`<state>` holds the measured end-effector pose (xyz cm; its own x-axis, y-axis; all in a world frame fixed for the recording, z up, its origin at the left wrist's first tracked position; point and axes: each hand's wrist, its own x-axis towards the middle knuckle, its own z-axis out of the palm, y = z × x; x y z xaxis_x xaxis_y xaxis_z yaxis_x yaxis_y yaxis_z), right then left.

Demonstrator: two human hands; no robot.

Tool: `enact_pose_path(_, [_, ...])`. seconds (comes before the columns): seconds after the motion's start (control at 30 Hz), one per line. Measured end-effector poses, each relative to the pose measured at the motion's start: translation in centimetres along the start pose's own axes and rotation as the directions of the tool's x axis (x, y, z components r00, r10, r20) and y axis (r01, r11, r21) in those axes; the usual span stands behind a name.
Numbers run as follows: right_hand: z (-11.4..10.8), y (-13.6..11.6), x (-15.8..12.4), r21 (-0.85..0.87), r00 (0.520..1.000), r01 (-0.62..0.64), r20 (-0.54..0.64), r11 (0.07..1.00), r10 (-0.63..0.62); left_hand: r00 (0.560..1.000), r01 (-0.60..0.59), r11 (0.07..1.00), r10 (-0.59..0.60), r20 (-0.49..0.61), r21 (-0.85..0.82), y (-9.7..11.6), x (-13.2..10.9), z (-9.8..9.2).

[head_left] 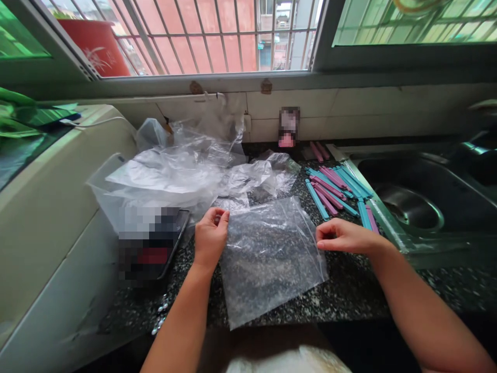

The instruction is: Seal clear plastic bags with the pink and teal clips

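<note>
So, one clear bag (pixel 267 254) flat on the dark counter (pixel 349 290), left hand (pixel 210 235) and right hand (pixel 341 237) each pinching an edge. Blue and pink clips (pixel 330 191) nearby, too piled to count.

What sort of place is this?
Likely a home kitchen: a steel sink sits in a speckled stone counter below a barred window. The left hand and right hand pinch a clear bag there.

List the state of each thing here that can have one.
clear plastic bag, flat on the counter, looks empty
left hand, pinching its upper left corner
right hand, pinching its right edge
heap of plastic bags, crumpled
sealing clips, loose beside the sink
window, seemingly slid open
</note>
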<state>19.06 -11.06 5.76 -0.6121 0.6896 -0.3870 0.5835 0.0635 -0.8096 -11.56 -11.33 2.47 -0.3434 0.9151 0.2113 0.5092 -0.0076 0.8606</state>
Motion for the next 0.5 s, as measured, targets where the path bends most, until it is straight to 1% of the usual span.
enact_pose_path(0.07, [0.0, 0.1, 0.3, 0.049, 0.999, -0.011, -0.043, 0.999, 0.014, 1.0, 0.007, 1.0, -0.007, 0.02, -0.005, 0.2, -0.1, 0.1])
enact_pose_path(0.1, [0.0, 0.2, 0.6, 0.086, 0.994, -0.013, -0.105, 0.996, 0.022, 0.999, 0.009, 1.0, -0.009, 0.032, -0.012, 0.2, -0.1, 0.1])
enact_pose_path(0.13, [0.0, 0.4, 0.8, 0.13, 0.98, -0.01, -0.194, 0.991, 0.036, 0.999, 0.009, 1.0, -0.008, 0.043, -0.021, 0.3, -0.1, 0.1])
enact_pose_path(0.17, [0.1, 0.6, 1.2, 0.179, 0.952, 0.0, -0.302, 0.984, 0.055, 0.999, 0.007, 1.0, -0.005, 0.053, -0.03, 0.3, -0.2, 0.2])
enact_pose_path(0.2, [0.1, 0.9, 1.5, 0.235, 0.908, 0.019, -0.412, 0.972, 0.082, 0.998, 0.002, 0.999, 0.0, 0.063, -0.035, 0.4, -0.3, 0.2])
enact_pose_path(0.23, [0.2, 1.1, 1.9, 0.289, 0.853, 0.048, -0.51, 0.956, 0.111, 0.997, -0.004, 0.999, 0.007, 0.071, -0.038, 0.4, -0.3, 0.2])
enact_pose_path(0.27, [0.4, 1.4, 2.3, 0.336, 0.802, 0.081, -0.581, 0.938, 0.139, 0.997, -0.013, 0.999, 0.016, 0.08, -0.039, 0.5, -0.4, 0.3])
enact_pose_path(0.3, [0.5, 1.6, 2.6, 0.373, 0.769, 0.109, -0.619, 0.922, 0.159, 0.996, -0.019, 0.999, 0.023, 0.087, -0.04, 0.5, -0.5, 0.3])
enact_pose_path(0.33, [0.7, 1.8, 2.9, 0.397, 0.758, 0.128, -0.63, 0.909, 0.168, 0.995, -0.024, 0.999, 0.027, 0.092, -0.04, 0.5, -0.6, 0.4])
enact_pose_path(0.37, [0.8, 2.0, 3.1, 0.412, 0.763, 0.136, -0.624, 0.901, 0.17, 0.995, -0.028, 0.999, 0.032, 0.097, -0.042, 0.5, -0.7, 0.5])
enact_pose_path(0.5, [1.5, 2.0, 3.3, 0.41, 0.822, 0.117, -0.551, 0.905, 0.144, 0.992, -0.042, 0.997, 0.049, 0.113, -0.061, 0.6, -1.1, 0.7])
